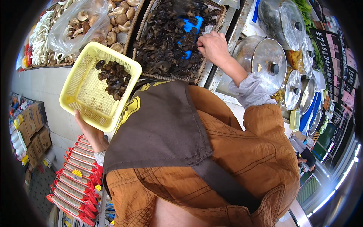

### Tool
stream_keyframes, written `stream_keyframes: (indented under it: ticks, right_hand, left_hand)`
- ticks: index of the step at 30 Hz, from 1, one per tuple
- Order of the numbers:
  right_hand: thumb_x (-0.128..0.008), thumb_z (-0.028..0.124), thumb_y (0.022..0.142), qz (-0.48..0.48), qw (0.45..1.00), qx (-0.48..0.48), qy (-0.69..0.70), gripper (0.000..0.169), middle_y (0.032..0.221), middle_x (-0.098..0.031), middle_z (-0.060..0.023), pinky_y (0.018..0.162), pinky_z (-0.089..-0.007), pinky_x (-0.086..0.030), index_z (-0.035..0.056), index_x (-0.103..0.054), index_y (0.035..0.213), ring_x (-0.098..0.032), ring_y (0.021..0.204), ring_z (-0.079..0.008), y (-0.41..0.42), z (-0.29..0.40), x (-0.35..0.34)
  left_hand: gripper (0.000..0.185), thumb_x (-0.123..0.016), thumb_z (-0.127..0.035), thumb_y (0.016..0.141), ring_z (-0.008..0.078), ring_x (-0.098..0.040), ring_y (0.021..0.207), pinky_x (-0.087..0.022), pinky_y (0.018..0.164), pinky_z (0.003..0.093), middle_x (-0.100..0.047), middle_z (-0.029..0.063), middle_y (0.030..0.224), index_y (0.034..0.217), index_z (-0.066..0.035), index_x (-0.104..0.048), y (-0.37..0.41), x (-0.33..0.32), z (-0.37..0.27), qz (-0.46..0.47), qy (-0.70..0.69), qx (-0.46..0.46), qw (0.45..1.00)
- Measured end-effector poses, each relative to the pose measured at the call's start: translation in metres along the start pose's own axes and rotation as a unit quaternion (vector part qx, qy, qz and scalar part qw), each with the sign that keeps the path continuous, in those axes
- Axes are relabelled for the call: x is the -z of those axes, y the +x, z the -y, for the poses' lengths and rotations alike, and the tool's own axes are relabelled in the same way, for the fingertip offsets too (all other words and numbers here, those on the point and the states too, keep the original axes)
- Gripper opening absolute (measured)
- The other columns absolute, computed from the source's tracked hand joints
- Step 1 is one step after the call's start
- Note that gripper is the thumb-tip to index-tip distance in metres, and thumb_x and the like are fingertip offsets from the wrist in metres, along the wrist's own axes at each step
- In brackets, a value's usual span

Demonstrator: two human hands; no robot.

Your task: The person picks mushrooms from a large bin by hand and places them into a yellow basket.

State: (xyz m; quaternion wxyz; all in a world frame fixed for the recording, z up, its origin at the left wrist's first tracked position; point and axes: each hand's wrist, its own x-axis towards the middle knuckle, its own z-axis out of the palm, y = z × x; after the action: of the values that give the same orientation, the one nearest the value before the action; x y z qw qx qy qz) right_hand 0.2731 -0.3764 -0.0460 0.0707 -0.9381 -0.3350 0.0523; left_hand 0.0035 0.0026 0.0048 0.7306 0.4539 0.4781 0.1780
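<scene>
My left hand (91, 136) grips the near corner of a pale yellow plastic basket (78, 90), which is tilted. A small pile of dark wood ear mushrooms (116, 82) lies in it, towards its right side. My right hand (213, 47) is at the right side of a wicker tray (202, 69) heaped with wood ear mushrooms (161, 48). Its fingers are curled together by the heap; whether anything is between them is hidden. A blue plastic object (195, 27), partly covered by mushrooms, shows beside these fingers.
Left of the tray are shiitake mushrooms (120, 18), some in a clear plastic bag (76, 25), and pale mushrooms (42, 37). Lidded metal pots (269, 63) stand at the right. Red-wrapped packages (76, 176) and cardboard boxes (34, 122) lie lower left. Another person (306, 156) is far right.
</scene>
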Motion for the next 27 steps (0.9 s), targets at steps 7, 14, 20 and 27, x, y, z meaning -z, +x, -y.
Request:
stream_keyframes:
  ticks: [7,14,20,27]
  right_hand:
    - [-0.072,0.028,0.075,0.042,0.999,-0.021,0.021,0.019,0.083,-0.067,-0.0003,0.085,-0.0382,-0.04,0.0124,-0.066,0.082,-0.059,0.094,-0.0225,0.005,-0.006,0.017]
    - [-0.073,0.027,0.072,0.028,0.997,-0.001,-0.066,0.017,0.084,-0.066,-0.0011,0.082,-0.0377,-0.039,0.0133,-0.067,0.08,-0.057,0.093,-0.0223,-0.005,0.009,0.001]
    - [-0.069,0.021,0.074,0.045,0.988,-0.079,0.123,0.014,0.073,-0.065,-0.0054,0.07,-0.0392,-0.047,0.0096,-0.065,0.082,-0.063,0.076,-0.0273,0.009,-0.006,0.02]
    - [-0.068,0.015,0.081,0.019,0.901,-0.099,0.421,0.02,0.078,-0.067,-0.0042,0.068,-0.0262,-0.05,0.0066,-0.067,0.099,-0.062,0.07,-0.0117,0.028,-0.017,0.031]
  left_hand:
    - [0.067,-0.051,-0.05,0.092,0.0288,-0.049,0.119,-0.042,0.099,0.0425,-0.049,0.0147,0.13,0.139,-0.006,-0.037,-0.002,-0.004,0.001,-0.013,0.002,-0.007,1.0]
    - [0.066,-0.051,-0.05,0.092,0.0288,-0.049,0.119,-0.042,0.099,0.0421,-0.049,0.015,0.13,0.14,-0.006,-0.037,-0.002,-0.006,0.0,-0.02,-0.003,-0.008,1.0]
    - [0.066,-0.051,-0.049,0.092,0.0287,-0.049,0.119,-0.042,0.099,0.0419,-0.049,0.0148,0.13,0.139,-0.006,-0.037,-0.003,-0.004,0.001,-0.017,-0.002,-0.007,1.0]
    - [0.067,-0.052,-0.051,0.091,0.0288,-0.048,0.121,-0.041,0.1,0.0427,-0.048,0.0146,0.131,0.139,-0.006,-0.037,0.0,-0.001,0.002,-0.005,-0.008,0.0,1.0]
